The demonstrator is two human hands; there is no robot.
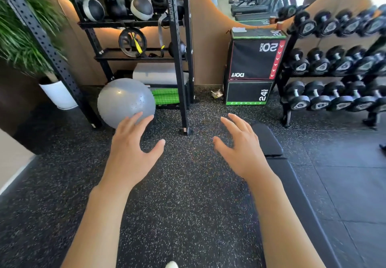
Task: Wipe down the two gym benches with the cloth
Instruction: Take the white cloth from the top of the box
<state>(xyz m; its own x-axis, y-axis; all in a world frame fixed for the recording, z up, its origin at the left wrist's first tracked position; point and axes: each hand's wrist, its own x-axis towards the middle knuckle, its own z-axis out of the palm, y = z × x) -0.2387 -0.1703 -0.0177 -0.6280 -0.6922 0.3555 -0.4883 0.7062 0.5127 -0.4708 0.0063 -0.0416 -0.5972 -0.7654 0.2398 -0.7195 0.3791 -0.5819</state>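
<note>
A: Hands status, left to right? And where is the work item?

B: Left hand (133, 148), centre-left of frame: fingers spread wide, holding nothing, raised above the speckled floor (188, 205). Right hand (240, 148), centre-right: likewise spread and empty, overlapping the near edge of the black bench (292, 184) in the picture. That surface runs from centre-right toward the lower right. Only one bench is visible. A cloth cannot be identified with certainty; a white item (239, 29) lies on the plyo box (255, 58), upper centre-right, and may be it.

A: Procedure for the step in hand?

B: Judged as pre-wipe. Obtain the cloth first. Then wipe the pad end to end in overlapping passes, including the seam between the two pads.

A: Surroundings and obstructions?

B: Potted plant (20, 37) at upper left; storage rack (133, 27) with the grey exercise ball (125, 100) at its foot; dumbbell rack (338, 62) at right, near the bench's far end. That rack may restrict access there.
</note>
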